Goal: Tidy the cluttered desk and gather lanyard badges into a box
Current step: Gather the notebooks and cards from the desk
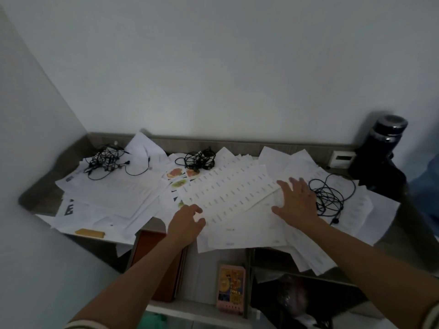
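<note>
While papers [114,191] cover the desk [40,193], tidying looks barely begun: tangled cords [199,160], maybe lanyards, lie along its back and right edges, no box seen. Right hand [297,205] presses papers, fingers spread; left hand [187,222] curls at a paper's edge, grip unclear.

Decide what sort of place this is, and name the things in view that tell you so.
Probably an office or study corner: a grey desk set against plain walls, covered in loose printed sheets, with tangles of black cord on the papers and a dark flask at the right end.
</note>
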Motion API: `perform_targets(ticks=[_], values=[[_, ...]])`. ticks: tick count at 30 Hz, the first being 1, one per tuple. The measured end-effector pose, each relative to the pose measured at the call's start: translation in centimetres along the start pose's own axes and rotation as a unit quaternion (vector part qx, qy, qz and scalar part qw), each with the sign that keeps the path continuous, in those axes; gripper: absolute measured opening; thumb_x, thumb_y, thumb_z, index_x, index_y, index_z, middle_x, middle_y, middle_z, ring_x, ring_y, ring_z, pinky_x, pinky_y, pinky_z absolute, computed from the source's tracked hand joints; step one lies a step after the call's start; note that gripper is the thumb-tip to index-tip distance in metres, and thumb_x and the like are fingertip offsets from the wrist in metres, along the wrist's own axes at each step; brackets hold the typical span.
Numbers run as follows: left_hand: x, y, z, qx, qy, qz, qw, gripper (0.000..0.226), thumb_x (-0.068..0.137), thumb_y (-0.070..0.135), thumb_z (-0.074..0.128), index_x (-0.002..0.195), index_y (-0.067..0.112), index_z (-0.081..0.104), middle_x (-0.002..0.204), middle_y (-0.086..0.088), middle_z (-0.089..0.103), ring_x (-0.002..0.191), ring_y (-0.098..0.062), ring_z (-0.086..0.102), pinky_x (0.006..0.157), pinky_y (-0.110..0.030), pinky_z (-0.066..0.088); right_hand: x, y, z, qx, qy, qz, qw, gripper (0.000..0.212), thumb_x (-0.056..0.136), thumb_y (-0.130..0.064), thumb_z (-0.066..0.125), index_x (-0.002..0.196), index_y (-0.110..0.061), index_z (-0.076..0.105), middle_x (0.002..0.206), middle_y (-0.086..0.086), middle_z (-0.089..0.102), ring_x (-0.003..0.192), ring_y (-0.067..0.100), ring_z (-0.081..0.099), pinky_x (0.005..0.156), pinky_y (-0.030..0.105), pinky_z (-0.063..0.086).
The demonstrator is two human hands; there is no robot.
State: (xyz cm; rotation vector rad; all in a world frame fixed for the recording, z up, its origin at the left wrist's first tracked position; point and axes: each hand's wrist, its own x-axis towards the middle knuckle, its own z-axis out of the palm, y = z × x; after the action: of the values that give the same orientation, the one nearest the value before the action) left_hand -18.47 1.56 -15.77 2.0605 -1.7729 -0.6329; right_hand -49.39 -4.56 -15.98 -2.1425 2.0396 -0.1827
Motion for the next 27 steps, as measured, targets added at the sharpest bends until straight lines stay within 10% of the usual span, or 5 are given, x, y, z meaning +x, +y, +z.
perform_targets(ticks=[5,12,17,21,27], values=[[3.6,0.2,1.3,0.135,-0.094,0.060,0.985,0.060,0.091,0.050,0.054,0.144,0.026,0.039,0.152,-0.007,0.029,0.139,-0.025,0.028,0.114,-0.039,0.027,2.0,6.1,-0.6,-0.011,-0.095,0.184,0.978,0.117,0.068,-0.072,0.068,0.154,-0.028,0.003,0.161,0.014,-0.007,0.146,0.041,-0.005,0.114,0.059,0.011],[5.4,-1.6,3.4,0.246,-0.142,0.108,0.953,0.068,0.093,0.062,0.031,0.151,0.032,0.013,0.160,-0.007,0.006,0.146,-0.031,0.007,0.115,-0.052,0.015,1.8,8.0,0.4,0.090,0.025,0.242,0.966,0.047,0.091,-0.021,0.059,0.136,-0.015,0.049,0.128,0.020,0.050,0.116,0.040,0.050,0.095,0.044,0.045],[6.6,-2.2,3.2,0.258,-0.136,0.129,0.948,0.070,0.093,0.064,0.028,0.152,0.030,0.012,0.160,-0.007,0.007,0.146,-0.031,0.008,0.115,-0.054,0.015,3.0,3.7,-2.0,0.162,0.158,0.189,0.956,0.028,0.087,-0.003,0.056,0.113,-0.011,0.062,0.107,0.016,0.066,0.097,0.033,0.062,0.076,0.033,0.045],[6.9,-2.5,3.3,0.253,-0.123,0.142,0.949,0.069,0.093,0.064,0.028,0.152,0.031,0.014,0.160,-0.007,0.009,0.146,-0.031,0.010,0.115,-0.052,0.015,3.6,-2.6,-6.0,0.314,0.205,0.111,0.920,0.021,0.087,-0.002,0.062,0.098,-0.020,0.061,0.085,-0.007,0.064,0.062,-0.006,0.059,0.054,0.005,0.038],[6.0,-5.7,1.3,0.149,-0.065,0.133,0.978,0.050,0.096,0.041,0.045,0.142,0.026,0.038,0.156,-0.005,0.026,0.143,-0.024,0.023,0.115,-0.041,0.023,0.5,-11.4,-7.9,0.512,0.124,0.003,0.850,0.027,0.086,0.004,0.063,0.091,-0.023,0.059,0.084,0.005,0.066,0.062,0.013,0.058,0.056,0.027,0.053]])
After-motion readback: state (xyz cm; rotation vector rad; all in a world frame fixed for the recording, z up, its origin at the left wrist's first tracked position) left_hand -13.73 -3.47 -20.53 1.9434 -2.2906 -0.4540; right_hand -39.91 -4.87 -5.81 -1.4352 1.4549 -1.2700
